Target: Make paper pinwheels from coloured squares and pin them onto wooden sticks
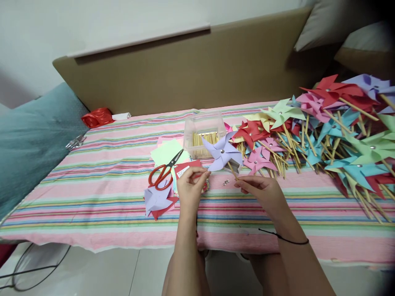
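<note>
A lilac paper pinwheel [222,152] on a thin wooden stick is up in front of me, a silver stud at its centre. My right hand [257,187] pinches the lower part of the stick between thumb and fingers. At the pinwheel's lower left blade tip, my left hand [193,183] has its thumb and forefinger closed on the paper edge. Below the pinwheel, a few small silver studs [226,182] lie on the striped cloth. Left of my left hand are red-handled scissors [163,172] and cut lilac paper [157,200] over red pieces.
Behind the pinwheel stands a clear plastic box [200,129] of wooden sticks. Coloured paper sheets [168,151] lie beside it. Many finished pinwheels [314,135] are heaped at the right. A red plastic bag [98,118] sits at the far left.
</note>
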A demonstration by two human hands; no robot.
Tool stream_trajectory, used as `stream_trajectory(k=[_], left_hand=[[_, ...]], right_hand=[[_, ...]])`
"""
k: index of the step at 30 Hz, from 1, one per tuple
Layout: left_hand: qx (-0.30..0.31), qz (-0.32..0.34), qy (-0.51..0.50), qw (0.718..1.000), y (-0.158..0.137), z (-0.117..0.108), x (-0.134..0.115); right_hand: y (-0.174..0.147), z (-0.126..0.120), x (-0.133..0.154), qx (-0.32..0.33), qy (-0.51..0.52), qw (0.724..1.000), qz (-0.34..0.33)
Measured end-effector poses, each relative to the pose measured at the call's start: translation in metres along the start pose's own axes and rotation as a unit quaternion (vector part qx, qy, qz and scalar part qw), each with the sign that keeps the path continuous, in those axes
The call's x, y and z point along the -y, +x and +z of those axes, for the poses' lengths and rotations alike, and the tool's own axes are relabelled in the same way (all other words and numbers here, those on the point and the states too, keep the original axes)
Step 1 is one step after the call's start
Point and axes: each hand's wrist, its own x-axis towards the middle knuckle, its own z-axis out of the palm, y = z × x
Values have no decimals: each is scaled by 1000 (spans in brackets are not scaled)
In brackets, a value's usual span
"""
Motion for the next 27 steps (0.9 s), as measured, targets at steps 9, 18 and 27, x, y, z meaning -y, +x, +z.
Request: stream_trajectory(k=[9,18,27], left_hand=[[-27,-42,-56,997,-3,1,-6],[-23,-31,-62,997,-2,1,-5],[14,-2,-53,999,2,-3,0]], right_hand=[[1,1,-1,5,8,1000,1],[1,1,-1,4,5,1000,9],[2,-2,-4,-4,5,1000,-2]])
